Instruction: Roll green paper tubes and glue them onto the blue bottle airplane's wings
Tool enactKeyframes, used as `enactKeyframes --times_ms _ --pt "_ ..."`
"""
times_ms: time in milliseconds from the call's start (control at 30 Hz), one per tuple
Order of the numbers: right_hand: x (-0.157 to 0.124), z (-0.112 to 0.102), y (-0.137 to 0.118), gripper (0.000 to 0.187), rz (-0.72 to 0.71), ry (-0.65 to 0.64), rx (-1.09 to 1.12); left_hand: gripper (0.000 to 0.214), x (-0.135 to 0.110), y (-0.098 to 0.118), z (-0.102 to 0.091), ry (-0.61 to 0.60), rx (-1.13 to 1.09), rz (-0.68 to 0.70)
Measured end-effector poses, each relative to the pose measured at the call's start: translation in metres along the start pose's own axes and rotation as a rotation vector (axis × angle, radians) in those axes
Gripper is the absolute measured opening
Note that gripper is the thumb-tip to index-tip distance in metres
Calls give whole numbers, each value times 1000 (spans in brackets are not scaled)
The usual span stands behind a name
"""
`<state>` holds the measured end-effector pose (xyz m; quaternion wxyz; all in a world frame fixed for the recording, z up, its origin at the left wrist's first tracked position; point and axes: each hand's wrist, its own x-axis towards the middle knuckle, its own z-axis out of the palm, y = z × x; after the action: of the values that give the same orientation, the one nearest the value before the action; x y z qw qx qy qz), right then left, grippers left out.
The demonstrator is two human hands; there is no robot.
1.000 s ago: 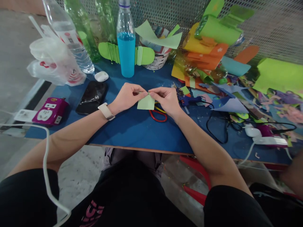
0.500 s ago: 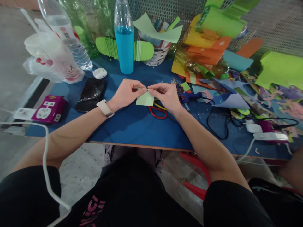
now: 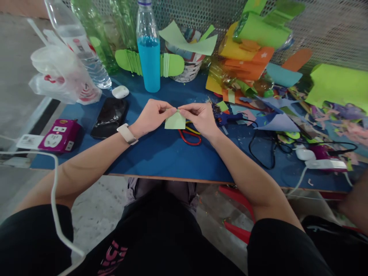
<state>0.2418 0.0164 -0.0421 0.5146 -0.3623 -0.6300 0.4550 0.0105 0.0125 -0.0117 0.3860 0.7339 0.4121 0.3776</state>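
A small light green piece of paper point(image 3: 175, 120) is pinched along its top edge by both hands over the blue table. My left hand point(image 3: 153, 116) grips its upper edge between thumb and forefinger, with a pale watch on that wrist. From the other side my right hand point(image 3: 202, 118) pinches the same edge, its fingertips almost meeting the left ones. Under the paper and the right hand lie scissors with red and yellow handles point(image 3: 189, 142); their blades are hidden.
Left stand a bottle of blue liquid point(image 3: 148, 63), a black phone point(image 3: 109, 118), a white earbud case point(image 3: 120, 92) and a purple socket adapter point(image 3: 59, 135). Right lie a blue glue gun point(image 3: 228, 118) with its black cable, paper scraps and paper-covered bottles point(image 3: 263, 34). Another person's arm shows at far right.
Both hands keep their pinch on the paper and have barely moved. The whole view has shifted slightly.
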Motion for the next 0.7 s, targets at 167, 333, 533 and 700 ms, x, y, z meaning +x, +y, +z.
enactKeyframes --times_ms 167,333,533,700 --pt "-1 1 -3 34 15 19 -27 36 -1 0 2 8 -19 -7" --pt "-1 0 -1 34 18 8 -40 31 -1 0 3 18 -42 -17" --pt "-2 0 -2 36 9 -23 -23 29 -1 1 3 15 -60 11" --pt "-1 2 -1 39 -21 -3 -59 30 -2 -1 5 24 -66 -3"
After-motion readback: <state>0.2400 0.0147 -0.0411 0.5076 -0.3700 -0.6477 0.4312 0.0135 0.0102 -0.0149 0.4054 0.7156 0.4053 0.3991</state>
